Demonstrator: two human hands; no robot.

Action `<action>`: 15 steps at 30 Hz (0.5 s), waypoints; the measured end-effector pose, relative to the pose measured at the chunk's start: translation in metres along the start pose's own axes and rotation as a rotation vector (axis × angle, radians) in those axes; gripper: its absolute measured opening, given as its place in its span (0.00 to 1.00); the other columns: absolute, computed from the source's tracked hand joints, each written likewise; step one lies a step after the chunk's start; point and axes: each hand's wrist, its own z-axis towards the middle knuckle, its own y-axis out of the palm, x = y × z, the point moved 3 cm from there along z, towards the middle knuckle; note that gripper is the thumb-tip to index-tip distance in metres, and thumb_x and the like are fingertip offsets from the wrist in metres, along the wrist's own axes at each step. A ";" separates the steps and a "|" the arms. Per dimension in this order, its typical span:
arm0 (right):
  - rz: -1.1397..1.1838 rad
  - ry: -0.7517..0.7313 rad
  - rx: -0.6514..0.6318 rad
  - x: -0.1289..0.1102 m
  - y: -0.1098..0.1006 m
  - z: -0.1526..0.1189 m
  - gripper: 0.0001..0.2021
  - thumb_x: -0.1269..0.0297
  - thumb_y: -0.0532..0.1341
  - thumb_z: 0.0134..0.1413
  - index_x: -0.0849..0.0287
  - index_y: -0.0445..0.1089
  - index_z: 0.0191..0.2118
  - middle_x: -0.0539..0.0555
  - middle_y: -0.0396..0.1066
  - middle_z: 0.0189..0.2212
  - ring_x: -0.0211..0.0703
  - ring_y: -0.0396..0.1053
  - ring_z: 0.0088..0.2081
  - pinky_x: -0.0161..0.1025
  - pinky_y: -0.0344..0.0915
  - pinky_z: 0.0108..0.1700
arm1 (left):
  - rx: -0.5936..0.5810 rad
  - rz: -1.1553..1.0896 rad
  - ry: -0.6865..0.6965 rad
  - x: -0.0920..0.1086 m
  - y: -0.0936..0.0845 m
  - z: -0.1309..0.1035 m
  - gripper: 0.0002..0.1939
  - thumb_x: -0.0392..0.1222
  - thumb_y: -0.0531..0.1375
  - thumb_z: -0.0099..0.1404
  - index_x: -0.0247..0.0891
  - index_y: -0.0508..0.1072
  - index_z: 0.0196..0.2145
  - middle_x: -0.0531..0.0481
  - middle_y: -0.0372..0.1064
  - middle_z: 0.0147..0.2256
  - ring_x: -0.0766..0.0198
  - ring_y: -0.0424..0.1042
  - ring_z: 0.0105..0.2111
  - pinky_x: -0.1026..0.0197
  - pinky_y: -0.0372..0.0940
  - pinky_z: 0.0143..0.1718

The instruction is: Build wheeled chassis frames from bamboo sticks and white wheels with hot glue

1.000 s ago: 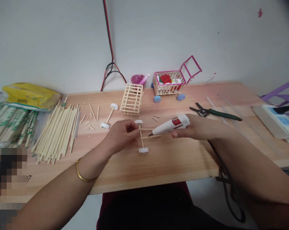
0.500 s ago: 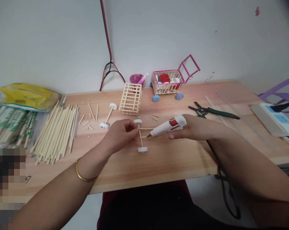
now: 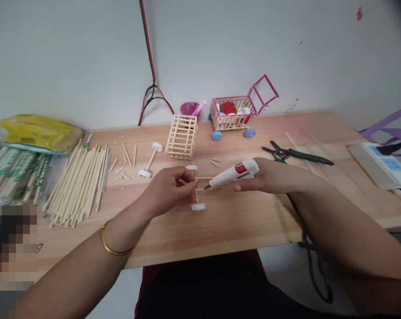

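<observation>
My left hand point(image 3: 174, 188) pinches the middle of a wooden wheel axle point(image 3: 197, 198), with the thumb and finger closed over it. The axle has a white wheel point(image 3: 198, 207) at the near end and another at the far end. Two thin sticks run rightward from it. My right hand point(image 3: 267, 177) is wrapped round a white hot glue gun point(image 3: 232, 174). Its nozzle tip points left and sits at the nearer stick, just right of my left fingertips; whether it touches cannot be seen. A second axle with white wheels point(image 3: 150, 160) lies beyond my left hand.
A slatted stick basket point(image 3: 181, 137), a pink cup point(image 3: 189, 108) and a finished cart with blue wheels point(image 3: 233, 114) stand at the back. Green-handled pruning shears point(image 3: 307, 156) and a power strip point(image 3: 380, 165) lie right. Bundled sticks point(image 3: 79, 186) and a yellow packet point(image 3: 37, 133) lie left.
My left fingers have moved slightly toward me along the axle, from near the far wheel to its middle. The glue gun has hardly moved.
</observation>
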 end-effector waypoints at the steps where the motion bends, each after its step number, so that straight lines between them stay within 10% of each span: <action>1: -0.002 -0.004 -0.004 -0.001 0.000 0.000 0.20 0.51 0.63 0.49 0.47 0.73 0.50 0.49 0.74 0.48 0.50 0.68 0.50 0.45 0.61 0.56 | -0.015 -0.033 -0.015 0.000 0.001 -0.001 0.06 0.41 0.60 0.57 0.36 0.69 0.30 0.51 0.73 0.22 0.65 0.72 0.24 0.65 0.65 0.27; 15: -0.087 0.030 0.033 0.002 -0.001 0.001 0.20 0.50 0.63 0.49 0.46 0.74 0.49 0.49 0.75 0.45 0.52 0.70 0.47 0.45 0.64 0.51 | -0.016 -0.169 -0.064 -0.002 0.005 0.001 0.05 0.39 0.61 0.57 0.35 0.67 0.28 0.49 0.73 0.23 0.66 0.73 0.23 0.64 0.68 0.27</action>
